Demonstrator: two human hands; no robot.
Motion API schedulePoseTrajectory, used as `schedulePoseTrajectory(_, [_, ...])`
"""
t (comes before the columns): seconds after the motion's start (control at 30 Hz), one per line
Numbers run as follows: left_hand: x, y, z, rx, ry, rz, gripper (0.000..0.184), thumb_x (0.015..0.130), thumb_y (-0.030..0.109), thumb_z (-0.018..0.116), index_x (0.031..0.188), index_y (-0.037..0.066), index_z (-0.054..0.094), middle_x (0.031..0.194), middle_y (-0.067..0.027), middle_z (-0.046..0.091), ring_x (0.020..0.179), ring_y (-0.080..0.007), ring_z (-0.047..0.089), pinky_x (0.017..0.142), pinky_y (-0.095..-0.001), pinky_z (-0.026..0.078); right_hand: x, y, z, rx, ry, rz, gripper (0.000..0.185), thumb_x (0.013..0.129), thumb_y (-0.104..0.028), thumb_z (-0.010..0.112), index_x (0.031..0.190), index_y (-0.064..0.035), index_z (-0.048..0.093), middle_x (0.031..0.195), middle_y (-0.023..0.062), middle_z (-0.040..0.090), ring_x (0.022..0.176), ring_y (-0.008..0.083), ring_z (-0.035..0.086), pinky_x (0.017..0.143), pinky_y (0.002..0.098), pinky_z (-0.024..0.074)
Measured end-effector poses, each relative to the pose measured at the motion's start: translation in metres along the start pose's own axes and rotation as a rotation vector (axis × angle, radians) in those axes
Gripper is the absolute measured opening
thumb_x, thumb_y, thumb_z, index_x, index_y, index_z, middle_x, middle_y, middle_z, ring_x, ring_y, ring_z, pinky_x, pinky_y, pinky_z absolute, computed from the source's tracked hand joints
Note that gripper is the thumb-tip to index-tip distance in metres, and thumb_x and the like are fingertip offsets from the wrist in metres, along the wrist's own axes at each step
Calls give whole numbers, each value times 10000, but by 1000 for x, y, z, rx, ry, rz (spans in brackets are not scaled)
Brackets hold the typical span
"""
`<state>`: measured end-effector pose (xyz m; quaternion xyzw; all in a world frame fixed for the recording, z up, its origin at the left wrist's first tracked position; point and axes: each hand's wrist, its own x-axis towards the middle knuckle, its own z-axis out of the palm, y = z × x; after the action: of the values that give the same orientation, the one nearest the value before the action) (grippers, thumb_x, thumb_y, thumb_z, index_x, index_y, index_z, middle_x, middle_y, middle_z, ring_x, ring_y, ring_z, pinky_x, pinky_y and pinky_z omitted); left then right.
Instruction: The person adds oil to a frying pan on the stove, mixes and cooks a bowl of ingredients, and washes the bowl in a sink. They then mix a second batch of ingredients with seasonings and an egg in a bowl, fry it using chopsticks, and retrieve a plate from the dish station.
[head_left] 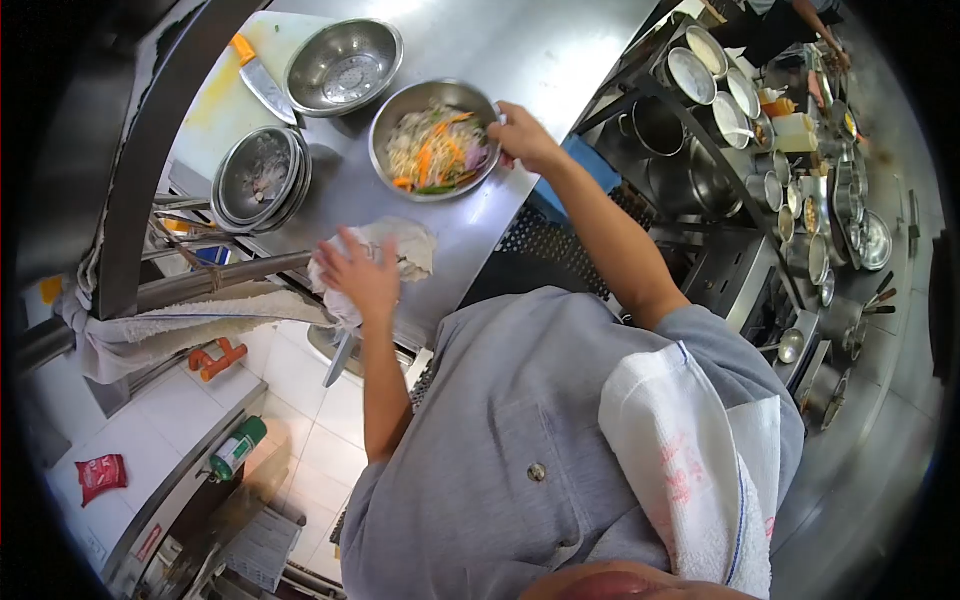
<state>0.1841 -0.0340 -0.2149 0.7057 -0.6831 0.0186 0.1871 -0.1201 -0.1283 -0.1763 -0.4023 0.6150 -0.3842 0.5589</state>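
My right hand (523, 138) grips the rim of a steel mixing bowl (486, 186) on its right side. Inside the bowl lie noodle-like pale strands, orange carrot strips, some green pieces and purple onion-like slices. My left hand (360, 278), fingers spread, rests on a crumpled white cloth (408, 248) at the counter's near edge. A knife blade (341, 358) sticks out below that cloth; its handle is hidden. Left of the mixing bowl stand a steel colander (346, 66) and a stack of steel bowls (262, 178) with scraps in the top one.
An orange-handled knife (262, 82) lies on a white cutting board (205, 120). A towel (190, 330) hangs over a metal rail at left. Pots and a stove (735, 265) line the right side, where another person (775, 30) stands far back.
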Motion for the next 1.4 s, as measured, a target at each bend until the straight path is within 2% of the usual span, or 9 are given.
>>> schedulePoseTrajectory(0.03, [-8, 7, 9, 59, -32, 23, 859, 782, 616, 602, 1386, 40, 399, 1389, -321, 325, 1342, -484, 221, 1065, -604, 208, -3, -4, -6, 64, 65, 36, 262, 829, -19, 489, 1076, 63, 518, 665, 101, 569, 413, 152, 494, 343, 306, 398])
schedulePoseTrajectory(0.17, [-3, 60, 26, -72, 1, 81, 981, 732, 661, 619, 1412, 15, 335, 1413, -355, 276, 1354, -506, 186, 1077, -611, 174, -6, 7, -43, 183, 249, 12, 229, 856, -22, 485, 1075, 42, 505, 699, 109, 565, 429, 150, 497, 337, 299, 377])
schedulePoseTrajectory(0.33, [18, 160, 53, -226, -134, 506, 1014, 726, 678, 593, 1416, -8, 310, 1405, -368, 282, 1336, -513, 222, 1085, -608, 152, -51, -2, -103, 359, 445, -81, 234, 812, 13, 481, 1044, 13, 512, 643, 69, 533, 377, 126, 447, 313, 264, 342])
schedulePoseTrajectory(0.67, [179, 388, 177, -367, -87, 756, 999, 724, 693, 562, 1429, 29, 316, 1441, -340, 261, 1364, -466, 203, 1119, -548, 111, -252, -2, -158, 436, 970, -121, 377, 809, 19, 451, 1184, 18, 496, 753, 63, 592, 371, 80, 471, 275, 193, 360])
schedulePoseTrajectory(0.8, [169, 439, 189, -293, -190, 860, 804, 785, 604, 546, 1404, 113, 402, 1462, -249, 303, 1372, -417, 222, 1127, -510, 146, -305, 17, -158, 444, 1144, 23, 377, 800, 28, 454, 1176, 11, 475, 724, 63, 585, 337, 89, 441, 262, 211, 361])
schedulePoseTrajectory(0.93, [159, 386, 186, -279, -113, 871, 653, 886, 523, 452, 1405, 128, 410, 1430, -223, 371, 1350, -402, 275, 1113, -514, 188, -308, 32, -164, 463, 1139, 46, 369, 803, 28, 460, 1172, 8, 472, 707, 48, 580, 336, 93, 449, 264, 211, 369])
schedulePoseTrajectory(1.13, [221, 229, 158, -96, -48, 530, 618, 908, 557, 412, 1412, 200, 416, 1470, -222, 312, 1373, -413, 235, 1126, -520, 130, -271, 31, -171, 498, 925, -64, 336, 823, 41, 461, 1158, 20, 471, 755, 82, 591, 365, 97, 472, 281, 212, 380])
schedulePoseTrajectory(1.23, [146, 155, 110, -85, -94, 535, 595, 891, 534, 468, 1398, 222, 443, 1455, -223, 330, 1357, -418, 256, 1115, -528, 164, -236, 27, -168, 504, 760, -57, 341, 838, 14, 457, 1178, 5, 475, 718, 52, 578, 378, 76, 468, 284, 201, 364])
schedulePoseTrajectory(1.4, [-2, 16, -1, 34, -170, 257, 603, 876, 433, 548, 1407, 179, 421, 1465, -224, 298, 1354, -421, 236, 1111, -535, 168, -138, 31, -152, 358, 488, -13, 293, 840, 10, 459, 1133, 7, 474, 708, 84, 581, 388, 108, 484, 303, 237, 390])
